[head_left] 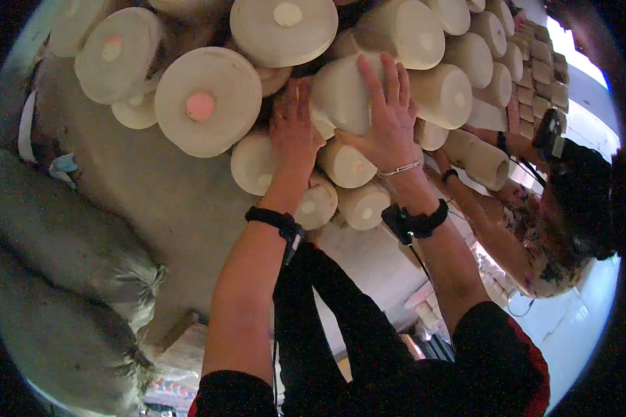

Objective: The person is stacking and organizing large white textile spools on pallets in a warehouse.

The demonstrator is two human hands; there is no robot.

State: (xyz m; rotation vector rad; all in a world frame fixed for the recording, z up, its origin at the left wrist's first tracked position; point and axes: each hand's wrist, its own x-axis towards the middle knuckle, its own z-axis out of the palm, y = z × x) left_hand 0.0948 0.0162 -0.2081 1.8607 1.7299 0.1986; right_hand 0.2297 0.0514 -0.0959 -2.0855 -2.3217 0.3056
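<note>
A cream-coloured, thick rounded block (342,96), which looks like a plaster mould, sits between my two hands at the stack. My left hand (297,125) presses against its left side with the fingers close together. On its right side my right hand (388,115) lies with long, stretched fingers and the thumb under the lower edge. The block's underside is partly hidden. Just below it are more pale cylinders, one (348,164) under my right wrist and another (254,163) beside my left wrist. Each shows a round spot on its end.
A large pale cylinder with a pink spot (209,102) stands left of my hands. At the right, another person (535,229) reaches to a hollow-ended pale cylinder (487,164). Full grey sacks (62,236) lie at the left. Stacked cylinders (285,31) fill the far side.
</note>
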